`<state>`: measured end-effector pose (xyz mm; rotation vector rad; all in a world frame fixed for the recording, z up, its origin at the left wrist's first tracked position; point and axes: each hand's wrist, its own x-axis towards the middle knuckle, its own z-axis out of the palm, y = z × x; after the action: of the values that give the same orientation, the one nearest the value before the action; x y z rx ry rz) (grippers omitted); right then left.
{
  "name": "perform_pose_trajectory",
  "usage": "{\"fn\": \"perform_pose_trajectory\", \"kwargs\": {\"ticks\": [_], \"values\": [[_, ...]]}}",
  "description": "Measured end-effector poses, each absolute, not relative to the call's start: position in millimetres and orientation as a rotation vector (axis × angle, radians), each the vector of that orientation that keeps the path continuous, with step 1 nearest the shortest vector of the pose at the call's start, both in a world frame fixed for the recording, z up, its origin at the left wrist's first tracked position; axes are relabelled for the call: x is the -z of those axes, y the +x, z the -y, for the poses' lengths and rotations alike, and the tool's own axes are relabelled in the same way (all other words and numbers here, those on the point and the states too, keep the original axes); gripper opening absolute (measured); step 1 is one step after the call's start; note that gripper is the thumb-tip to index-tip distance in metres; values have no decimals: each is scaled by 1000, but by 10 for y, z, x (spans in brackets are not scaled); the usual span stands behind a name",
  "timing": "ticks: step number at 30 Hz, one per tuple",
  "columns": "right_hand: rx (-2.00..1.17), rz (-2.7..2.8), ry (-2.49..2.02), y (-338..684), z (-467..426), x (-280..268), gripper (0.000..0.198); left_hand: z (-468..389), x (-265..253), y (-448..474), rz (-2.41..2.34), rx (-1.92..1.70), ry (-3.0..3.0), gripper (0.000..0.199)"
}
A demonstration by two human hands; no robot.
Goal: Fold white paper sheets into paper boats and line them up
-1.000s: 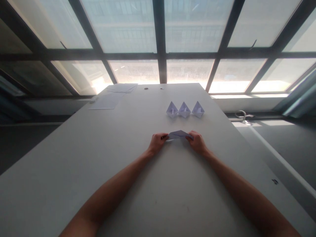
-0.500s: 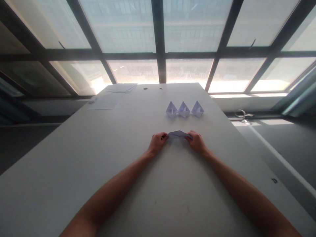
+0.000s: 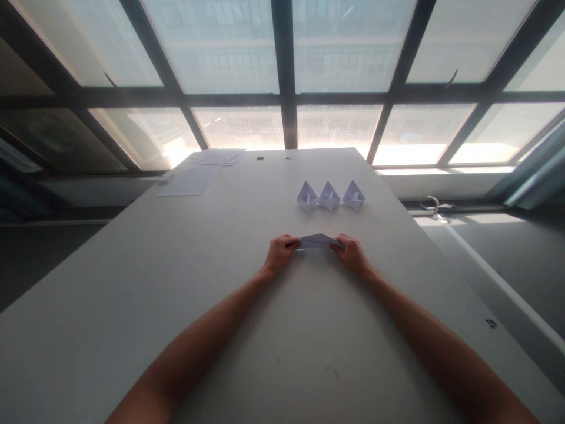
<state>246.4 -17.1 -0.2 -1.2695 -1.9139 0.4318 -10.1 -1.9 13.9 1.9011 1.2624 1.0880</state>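
A folded piece of white paper [image 3: 316, 240] is stretched between my two hands, low over the table. My left hand [image 3: 281, 252] pinches its left end, and my right hand [image 3: 351, 253] grips the right end between thumb and fingers. The paper has a shallow peak in its upper edge and a crease across its face. Just beyond it stand three folded paper boats [image 3: 329, 196] in a row, each with a pointed peak. The paper's ends are partly hidden by my fingers.
Sheets of white paper [image 3: 185, 181] lie at the far left of the white table [image 3: 229, 224]. A round hole [image 3: 260, 158] shows near the far edge. Windows rise behind the table. A looped white cable [image 3: 435, 206] is off to the right, beyond the table's edge.
The fingers of my left hand have shifted slightly on the paper's left end. The paper tilts a little differently; my right hand and the boats look the same.
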Motion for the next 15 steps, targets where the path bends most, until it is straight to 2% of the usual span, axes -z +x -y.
{"fn": "perform_pose_trajectory", "kwargs": {"ticks": [5,8,12,15], "values": [[-466,1836,-1264,2461,163,4,22,-14,-103,-108,-1301,-1130,1788,23],[-569,1671,-1274,2484,133,1,35,-40,-86,-117,-1349,-1138,1747,25],[-843,1346,-1221,2546,82,-19,52,-64,-88,-126,-1385,-1170,1738,26],[-1055,1170,-1156,2590,71,-57,50,-75,-94,-129,-1398,-1183,1715,26]]}}
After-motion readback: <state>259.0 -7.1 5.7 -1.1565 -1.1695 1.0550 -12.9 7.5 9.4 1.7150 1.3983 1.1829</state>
